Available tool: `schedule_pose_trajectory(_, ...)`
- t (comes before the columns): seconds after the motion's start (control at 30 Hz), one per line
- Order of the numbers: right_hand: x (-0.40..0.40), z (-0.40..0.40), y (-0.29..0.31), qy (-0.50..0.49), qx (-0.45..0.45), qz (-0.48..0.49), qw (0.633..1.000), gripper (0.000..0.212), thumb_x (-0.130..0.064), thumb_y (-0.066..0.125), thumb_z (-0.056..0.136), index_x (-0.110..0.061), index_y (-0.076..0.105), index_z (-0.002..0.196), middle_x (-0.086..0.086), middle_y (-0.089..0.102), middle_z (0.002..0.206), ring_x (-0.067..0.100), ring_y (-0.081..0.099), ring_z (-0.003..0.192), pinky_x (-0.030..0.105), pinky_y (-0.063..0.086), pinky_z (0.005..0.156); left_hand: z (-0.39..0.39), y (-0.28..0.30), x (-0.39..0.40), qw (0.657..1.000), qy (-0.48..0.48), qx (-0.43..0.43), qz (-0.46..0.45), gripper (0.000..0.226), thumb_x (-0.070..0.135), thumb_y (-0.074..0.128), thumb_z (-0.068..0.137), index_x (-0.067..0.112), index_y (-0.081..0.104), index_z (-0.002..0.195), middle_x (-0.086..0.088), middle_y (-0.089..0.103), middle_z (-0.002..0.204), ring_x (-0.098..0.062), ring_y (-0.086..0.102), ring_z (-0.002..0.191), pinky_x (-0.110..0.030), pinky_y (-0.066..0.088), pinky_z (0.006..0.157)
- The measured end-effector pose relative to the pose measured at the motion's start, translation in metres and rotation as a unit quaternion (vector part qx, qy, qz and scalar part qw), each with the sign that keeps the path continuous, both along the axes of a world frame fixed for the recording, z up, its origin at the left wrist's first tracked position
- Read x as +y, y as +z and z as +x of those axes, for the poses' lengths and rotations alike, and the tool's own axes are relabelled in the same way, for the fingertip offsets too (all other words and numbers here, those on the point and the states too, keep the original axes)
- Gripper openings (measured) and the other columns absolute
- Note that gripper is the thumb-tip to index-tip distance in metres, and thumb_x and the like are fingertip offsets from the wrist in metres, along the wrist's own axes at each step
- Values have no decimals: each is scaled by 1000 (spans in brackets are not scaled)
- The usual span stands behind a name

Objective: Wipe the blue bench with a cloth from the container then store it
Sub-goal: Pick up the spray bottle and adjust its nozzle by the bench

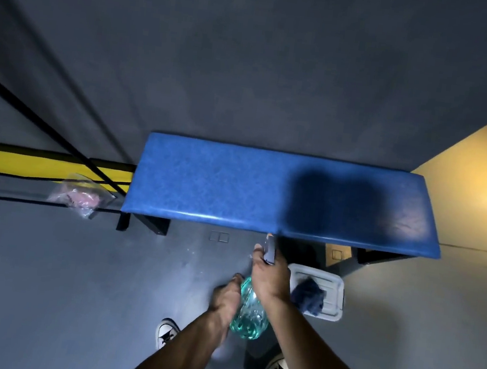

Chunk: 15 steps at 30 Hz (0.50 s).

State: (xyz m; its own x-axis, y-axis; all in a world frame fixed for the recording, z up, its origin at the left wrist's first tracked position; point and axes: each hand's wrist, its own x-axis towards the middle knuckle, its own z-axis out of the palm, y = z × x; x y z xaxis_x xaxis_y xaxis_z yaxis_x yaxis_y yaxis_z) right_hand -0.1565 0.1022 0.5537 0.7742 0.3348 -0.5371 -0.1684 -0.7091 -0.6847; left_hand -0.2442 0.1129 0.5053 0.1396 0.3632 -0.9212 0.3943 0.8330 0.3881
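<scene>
Two bare forearms without sleeves, watch or jewellery end in the left hand [224,299] and right hand [269,275]. Both feet wear white low-top sneakers [167,334] with black laces, black star-like markings and dark-trimmed soles.

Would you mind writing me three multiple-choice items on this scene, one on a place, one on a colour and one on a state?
1. Where does the dark blue cloth lie?
A. spread on the bench
B. in the white container on the floor
C. on a shoe

2. What colour is the spray bottle?
A. clear teal
B. red
C. black

3. What is the right hand doing?
A. hanging open
B. wiping the bench
C. gripping the bottle's spray head

Answers: 1 B, the cloth sits bunched in the white container below the blue bench. 2 A, its body shows see-through teal. 3 C, its fingers curl round the sprayer while the left hand holds the bottle's body.
</scene>
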Motion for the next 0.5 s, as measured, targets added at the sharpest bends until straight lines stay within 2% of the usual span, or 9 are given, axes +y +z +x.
schedule_pose_trajectory(0.1, -23, 25, 0, -23, -12, -13, 1000, 31, -34, 56, 98, -9, 66, 112, 21, 72, 106, 40, 67, 101, 34, 47, 76, 27, -3, -19, 999, -45, 0, 6, 55, 56, 49, 91, 11, 73, 110, -18, 79, 110, -36, 75, 104, -50, 58, 101)
schedule_pose_trajectory(0.2, -40, 46, -2, -32, -14, -15, 999, 30, -36, 56, 98, -9, 66, 104, 20, 73, 101, 39, 68, 95, 32, 45, 71, 48, -15, -37, 999, -50, -12, -5, 63, 58, 50, 81, 7, 74, 109, -21, 79, 108, -38, 76, 102, -54, 59, 98)
schedule_pose_trajectory(0.3, -48, 58, -5, -36, 2, -9, 999, 22, -36, 59, 97, -14, 65, 99, 20, 73, 102, 41, 67, 97, 35, 52, 79, 62, -7, -47, 1000, -28, -8, -11, 45, 44, 52, 95, 5, 74, 90, -25, 80, 99, -41, 77, 93, -55, 62, 91)
schedule_pose_trajectory(0.37, -51, 64, -8, -27, 11, -16, 999, 28, -41, 57, 97, -13, 62, 96, 20, 71, 104, 41, 66, 99, 35, 52, 82, 69, -4, -51, 1000, -19, -7, -19, 45, 42, 49, 101, 6, 75, 92, -24, 80, 93, -41, 78, 89, -54, 63, 89)
schedule_pose_trajectory(0.43, -55, 70, -8, -15, 15, -35, 999, 38, -45, 52, 99, -10, 64, 106, 20, 69, 111, 41, 64, 104, 31, 47, 81, 73, -7, -55, 1000, -7, -5, -23, 44, 42, 49, 101, 7, 75, 93, -24, 80, 91, -43, 78, 89, -57, 62, 89)
schedule_pose_trajectory(0.5, -61, 78, -5, -17, 23, -29, 999, 36, -45, 52, 98, -12, 62, 105, 19, 67, 114, 39, 63, 106, 31, 46, 82, 79, -8, -59, 1000, -23, -7, -18, 43, 42, 49, 101, 8, 75, 94, -22, 81, 89, -42, 78, 88, -57, 62, 89)
